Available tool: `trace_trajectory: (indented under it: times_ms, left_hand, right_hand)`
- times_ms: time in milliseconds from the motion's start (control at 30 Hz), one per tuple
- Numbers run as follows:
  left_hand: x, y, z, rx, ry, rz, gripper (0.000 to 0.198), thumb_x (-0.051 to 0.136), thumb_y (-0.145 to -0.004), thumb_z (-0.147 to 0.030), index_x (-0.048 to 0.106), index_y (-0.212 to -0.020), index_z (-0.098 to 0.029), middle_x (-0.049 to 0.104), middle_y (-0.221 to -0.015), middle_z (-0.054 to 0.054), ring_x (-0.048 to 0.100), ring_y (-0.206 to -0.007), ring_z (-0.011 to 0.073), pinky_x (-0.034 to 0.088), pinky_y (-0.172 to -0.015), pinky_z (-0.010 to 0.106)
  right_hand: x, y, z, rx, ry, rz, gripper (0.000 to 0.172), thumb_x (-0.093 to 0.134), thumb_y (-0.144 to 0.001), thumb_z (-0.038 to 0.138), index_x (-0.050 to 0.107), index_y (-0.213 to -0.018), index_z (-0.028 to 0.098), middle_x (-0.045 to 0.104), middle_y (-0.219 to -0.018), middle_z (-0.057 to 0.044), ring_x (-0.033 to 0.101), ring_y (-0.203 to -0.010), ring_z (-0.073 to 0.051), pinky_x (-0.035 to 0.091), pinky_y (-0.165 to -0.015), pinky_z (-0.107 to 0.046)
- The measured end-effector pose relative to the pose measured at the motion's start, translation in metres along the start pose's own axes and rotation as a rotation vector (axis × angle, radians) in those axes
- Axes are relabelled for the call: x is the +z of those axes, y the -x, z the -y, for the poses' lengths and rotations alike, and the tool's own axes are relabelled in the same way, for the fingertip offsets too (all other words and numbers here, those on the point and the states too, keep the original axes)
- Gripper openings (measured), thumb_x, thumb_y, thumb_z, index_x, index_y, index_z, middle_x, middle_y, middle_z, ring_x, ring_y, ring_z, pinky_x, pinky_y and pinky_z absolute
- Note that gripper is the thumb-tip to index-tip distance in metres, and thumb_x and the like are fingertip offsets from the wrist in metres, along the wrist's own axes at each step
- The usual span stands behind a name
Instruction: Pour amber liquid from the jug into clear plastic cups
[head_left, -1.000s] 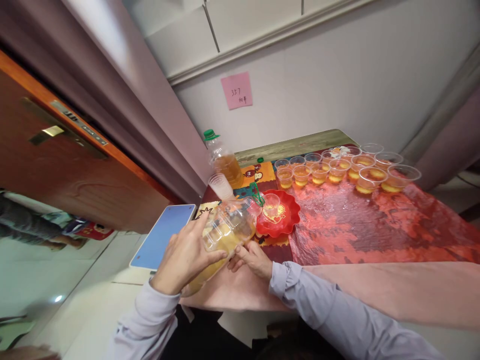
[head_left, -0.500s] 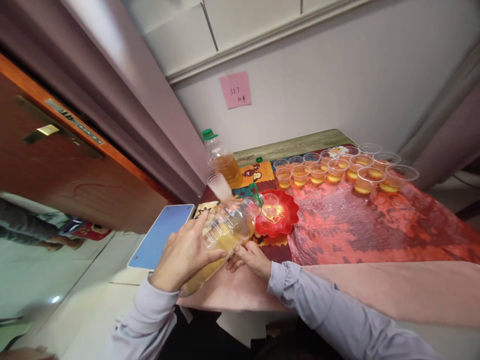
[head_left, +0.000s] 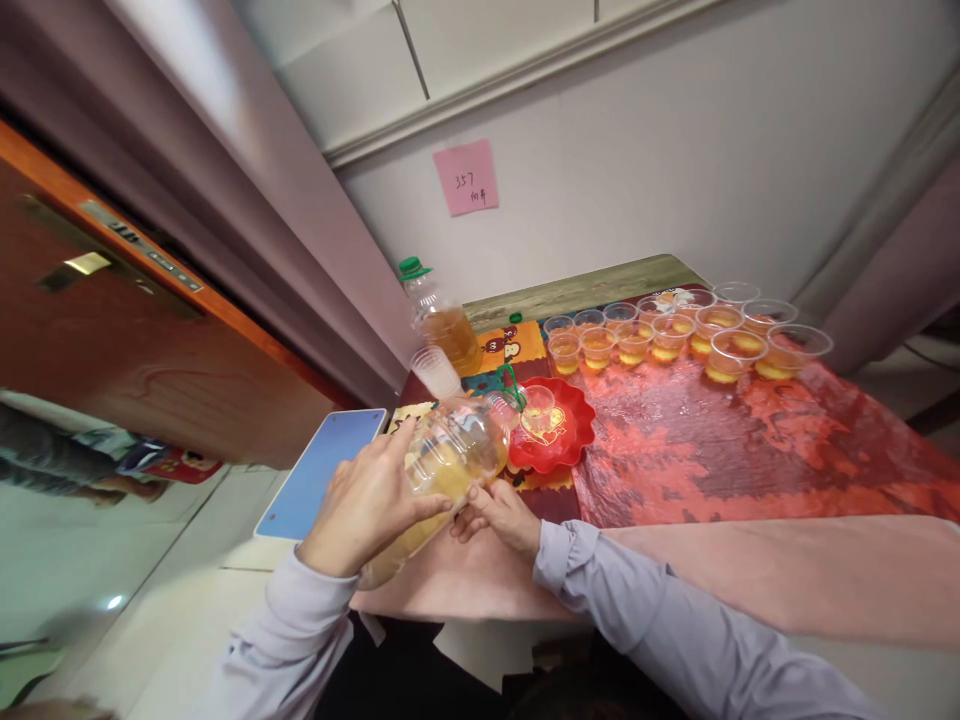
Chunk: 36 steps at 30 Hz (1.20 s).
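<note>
I hold a large clear plastic bottle (head_left: 450, 455) of yellow liquid tilted on its side, its mouth pointing at a small clear cup (head_left: 538, 402) that stands in a red scalloped plate (head_left: 570, 445). My left hand (head_left: 367, 505) is wrapped over the bottle's body from above. My right hand (head_left: 499, 515) supports the bottle from below, fingers curled against it. A green loop hangs at the bottle's neck.
A second bottle (head_left: 442, 325) with a green cap and a stack of clear cups (head_left: 435, 370) stand behind. Several filled cups (head_left: 675, 335) line the far edge of the red table cover (head_left: 750, 450). A blue tablet (head_left: 322, 470) lies at left, by a wooden door (head_left: 112, 330).
The hands and tilted bottle have stayed in nearly the same pose; only the view has shifted slightly.
</note>
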<state>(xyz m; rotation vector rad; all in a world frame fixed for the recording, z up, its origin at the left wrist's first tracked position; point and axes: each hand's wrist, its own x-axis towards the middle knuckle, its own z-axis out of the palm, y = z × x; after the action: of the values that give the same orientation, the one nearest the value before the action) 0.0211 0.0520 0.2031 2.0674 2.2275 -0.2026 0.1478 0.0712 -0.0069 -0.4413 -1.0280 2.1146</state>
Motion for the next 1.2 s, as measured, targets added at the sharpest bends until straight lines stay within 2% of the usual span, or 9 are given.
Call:
trace_trajectory:
  times_ms: [300,467,667,867,1200]
  left_hand:
    - [-0.01,0.001,-0.012,-0.029,-0.007,0.043,0.106,0.079,-0.08,-0.056,0.034,-0.169,-0.021,0.063,-0.152,0.021,0.06,-0.143,0.0421,0.05,-0.113,0.052]
    - [-0.008,-0.001,-0.008,-0.013,0.003,0.024,0.106,0.08,-0.078,-0.058,0.036,-0.167,-0.022,0.065,-0.149,0.021,0.062,-0.139,0.0438,0.052,-0.109,0.054]
    - [-0.006,-0.004,-0.002,0.036,0.009,-0.008,0.103,0.08,-0.077,-0.062,0.038,-0.165,-0.028,0.07,-0.144,0.017,0.067,-0.131,0.0406,0.053,-0.104,0.049]
    - [-0.008,-0.003,-0.007,-0.005,-0.02,0.035,0.106,0.077,-0.08,-0.06,0.032,-0.169,-0.025,0.064,-0.152,0.02,0.063,-0.138,0.0425,0.051,-0.109,0.052]
    - [-0.005,-0.003,-0.004,0.024,-0.023,-0.014,0.106,0.079,-0.077,-0.064,0.037,-0.167,-0.026,0.07,-0.144,0.018,0.068,-0.132,0.0413,0.054,-0.104,0.05]
  right_hand:
    - [-0.001,0.0,0.0,-0.004,0.001,0.002,0.087,0.072,-0.072,0.094,0.073,-0.097,0.011,0.075,-0.081,-0.011,0.075,-0.07,-0.02,0.063,-0.069,-0.034]
    - [-0.001,-0.001,0.0,0.0,-0.004,0.004,0.086,0.073,-0.072,0.093,0.073,-0.096,0.011,0.077,-0.084,-0.013,0.075,-0.072,-0.021,0.062,-0.069,-0.034]
    - [0.0,0.0,0.0,-0.001,-0.009,0.006,0.089,0.071,-0.073,0.094,0.073,-0.102,0.01,0.077,-0.085,-0.014,0.075,-0.072,-0.02,0.063,-0.07,-0.035]
    - [0.0,0.0,0.001,-0.005,0.0,-0.003,0.089,0.07,-0.074,0.094,0.073,-0.102,0.01,0.076,-0.084,-0.012,0.075,-0.072,-0.02,0.063,-0.07,-0.036]
    - [0.001,0.0,0.001,0.004,-0.009,-0.01,0.088,0.072,-0.073,0.094,0.072,-0.1,0.011,0.077,-0.087,-0.014,0.074,-0.071,-0.019,0.063,-0.071,-0.036]
